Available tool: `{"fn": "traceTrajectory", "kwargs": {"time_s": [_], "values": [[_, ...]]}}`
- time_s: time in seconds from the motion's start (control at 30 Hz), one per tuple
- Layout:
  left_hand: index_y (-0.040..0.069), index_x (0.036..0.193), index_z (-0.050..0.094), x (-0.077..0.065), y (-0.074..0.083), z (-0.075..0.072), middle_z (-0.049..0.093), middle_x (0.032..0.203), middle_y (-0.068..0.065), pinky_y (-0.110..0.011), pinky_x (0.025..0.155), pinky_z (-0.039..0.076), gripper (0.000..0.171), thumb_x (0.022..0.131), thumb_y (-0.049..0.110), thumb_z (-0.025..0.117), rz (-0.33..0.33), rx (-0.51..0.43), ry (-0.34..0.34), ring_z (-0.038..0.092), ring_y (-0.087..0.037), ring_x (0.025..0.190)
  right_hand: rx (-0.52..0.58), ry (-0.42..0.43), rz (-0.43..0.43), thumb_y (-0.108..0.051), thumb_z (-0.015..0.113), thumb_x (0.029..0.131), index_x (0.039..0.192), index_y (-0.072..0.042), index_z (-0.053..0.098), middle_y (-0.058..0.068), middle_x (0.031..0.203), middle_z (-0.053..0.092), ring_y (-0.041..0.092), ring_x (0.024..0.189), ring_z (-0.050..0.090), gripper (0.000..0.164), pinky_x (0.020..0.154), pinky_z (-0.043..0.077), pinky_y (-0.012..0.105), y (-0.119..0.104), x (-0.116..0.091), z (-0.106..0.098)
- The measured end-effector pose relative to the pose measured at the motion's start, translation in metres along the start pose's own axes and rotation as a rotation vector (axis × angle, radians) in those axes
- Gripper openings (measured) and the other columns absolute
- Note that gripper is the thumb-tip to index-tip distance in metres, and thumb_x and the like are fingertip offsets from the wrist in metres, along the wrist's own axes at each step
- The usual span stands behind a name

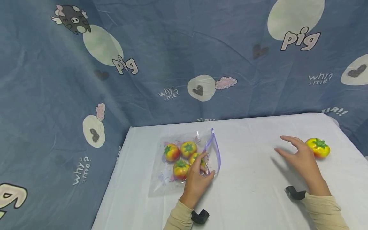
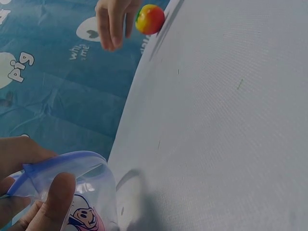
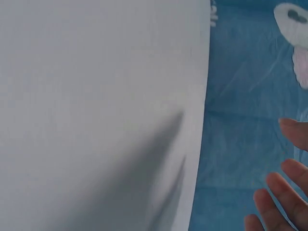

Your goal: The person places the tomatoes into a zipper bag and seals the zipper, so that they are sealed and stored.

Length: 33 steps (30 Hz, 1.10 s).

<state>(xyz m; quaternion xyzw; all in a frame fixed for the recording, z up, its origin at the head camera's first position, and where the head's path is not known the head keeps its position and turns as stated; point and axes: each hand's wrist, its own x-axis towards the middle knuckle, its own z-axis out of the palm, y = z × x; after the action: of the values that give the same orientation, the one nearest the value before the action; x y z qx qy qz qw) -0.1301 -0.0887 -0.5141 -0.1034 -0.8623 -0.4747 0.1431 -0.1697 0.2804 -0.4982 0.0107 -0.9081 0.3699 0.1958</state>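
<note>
**My left hand (image 1: 197, 182) is gripping a clear, flexible plastic bag (image 1: 168, 169)**

My thumb and fingers are pinching it beside the purple zip rim (image 1: 218, 151). Its mouth is facing right, its long axis running roughly left to right, on the left half of the white-covered table (image 1: 247, 179). Four round yellow-and-red fruits (image 1: 188, 149) with green leafy tops are clustering inside; a small cartoon print (image 2: 84, 217) is showing on the plastic. My right hand (image 1: 302, 163) is hovering empty, fingers spread, near a matching lone fruit (image 1: 318, 148). Behind, a blue cloth (image 1: 172, 41) is displaying "pig", "why? me?" and "Ha!!".
</note>
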Motion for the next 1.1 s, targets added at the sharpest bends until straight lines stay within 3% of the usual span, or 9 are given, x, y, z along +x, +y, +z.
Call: {"fn": "traceTrajectory", "kwargs": {"time_s": [0.03, 0.27, 0.3, 0.47, 0.57, 0.67, 0.77, 0.93, 1.1], "values": [[0.01, 0.138, 0.061, 0.0, 0.0, 0.0, 0.062, 0.069, -0.002, -0.022, 0.065, 0.05, 0.069, 0.074, 0.002, 0.088, 0.002, -0.001, 0.0, 0.06, -0.013, 0.066, -0.014, -0.001, 0.014, -0.012, 0.084, 0.085, 0.132, -0.003, 0.067, 0.027, 0.134, 0.065, 0.051, 0.124, 0.057, 0.051, 0.115, 0.043, 0.043, 0.002, 0.0, -0.004], [0.011, 0.138, 0.061, 0.001, 0.001, 0.0, 0.062, 0.07, -0.004, -0.028, 0.067, 0.052, 0.069, 0.075, 0.003, 0.088, -0.003, -0.002, -0.003, 0.061, -0.017, 0.067, -0.089, 0.056, 0.136, -0.012, 0.079, 0.09, 0.141, -0.003, 0.06, 0.029, 0.143, 0.057, 0.05, 0.129, 0.051, 0.056, 0.122, 0.036, 0.051, 0.018, -0.001, -0.033], [0.011, 0.138, 0.061, 0.001, 0.001, 0.0, 0.062, 0.07, -0.004, -0.029, 0.068, 0.052, 0.069, 0.075, 0.003, 0.088, -0.005, -0.002, -0.003, 0.061, -0.017, 0.067, -0.097, 0.062, 0.158, -0.011, 0.078, 0.091, 0.143, -0.002, 0.058, 0.03, 0.146, 0.055, 0.052, 0.133, 0.048, 0.057, 0.122, 0.03, 0.061, 0.02, -0.001, -0.036], [0.011, 0.138, 0.061, 0.0, 0.0, 0.0, 0.062, 0.07, -0.004, -0.027, 0.068, 0.052, 0.069, 0.075, 0.003, 0.088, -0.01, 0.003, -0.004, 0.061, -0.016, 0.067, -0.132, 0.057, 0.281, -0.015, 0.075, 0.094, 0.148, 0.003, 0.05, 0.028, 0.16, 0.039, 0.052, 0.151, 0.027, 0.062, 0.124, 0.015, 0.068, 0.031, -0.002, -0.047], [0.012, 0.138, 0.061, 0.0, 0.0, 0.0, 0.062, 0.07, -0.004, -0.026, 0.068, 0.051, 0.069, 0.075, 0.004, 0.088, -0.01, 0.008, -0.002, 0.061, -0.016, 0.066, -0.133, 0.04, 0.336, -0.021, 0.075, 0.094, 0.15, 0.004, 0.046, 0.029, 0.164, 0.032, 0.052, 0.154, 0.02, 0.068, 0.123, 0.011, 0.07, 0.036, -0.003, -0.052], [0.013, 0.138, 0.061, 0.0, -0.001, 0.0, 0.062, 0.069, -0.004, -0.026, 0.069, 0.051, 0.07, 0.074, 0.004, 0.088, -0.003, 0.014, 0.003, 0.06, -0.016, 0.066, -0.116, 0.037, 0.362, -0.023, 0.075, 0.093, 0.151, 0.005, 0.045, 0.03, 0.164, 0.029, 0.053, 0.154, 0.02, 0.071, 0.124, 0.011, 0.07, 0.041, -0.004, -0.055], [0.013, 0.137, 0.061, 0.0, -0.002, 0.001, 0.063, 0.069, -0.004, -0.026, 0.069, 0.051, 0.069, 0.074, 0.005, 0.089, 0.011, 0.018, 0.008, 0.061, -0.017, 0.065, -0.118, 0.033, 0.408, -0.022, 0.074, 0.094, 0.152, 0.005, 0.042, 0.031, 0.164, 0.028, 0.056, 0.149, 0.027, 0.072, 0.121, 0.019, 0.07, 0.047, -0.005, -0.056], [0.015, 0.136, 0.061, 0.0, -0.002, 0.0, 0.063, 0.069, -0.005, -0.024, 0.067, 0.05, 0.068, 0.074, 0.006, 0.089, 0.008, 0.015, 0.002, 0.061, -0.016, 0.065, -0.118, 0.011, 0.55, -0.019, 0.069, 0.098, 0.158, 0.001, 0.034, 0.033, 0.164, 0.026, 0.058, 0.145, 0.032, 0.072, 0.116, 0.033, 0.068, 0.052, -0.005, -0.055], [0.014, 0.137, 0.061, 0.0, -0.001, -0.001, 0.063, 0.07, -0.005, -0.021, 0.067, 0.049, 0.068, 0.075, 0.006, 0.089, -0.002, 0.011, -0.002, 0.06, -0.017, 0.066, -0.103, 0.017, 0.646, -0.017, 0.065, 0.1, 0.158, 0.002, 0.033, 0.033, 0.163, 0.028, 0.056, 0.148, 0.031, 0.069, 0.117, 0.033, 0.064, 0.057, -0.003, -0.055]]}}
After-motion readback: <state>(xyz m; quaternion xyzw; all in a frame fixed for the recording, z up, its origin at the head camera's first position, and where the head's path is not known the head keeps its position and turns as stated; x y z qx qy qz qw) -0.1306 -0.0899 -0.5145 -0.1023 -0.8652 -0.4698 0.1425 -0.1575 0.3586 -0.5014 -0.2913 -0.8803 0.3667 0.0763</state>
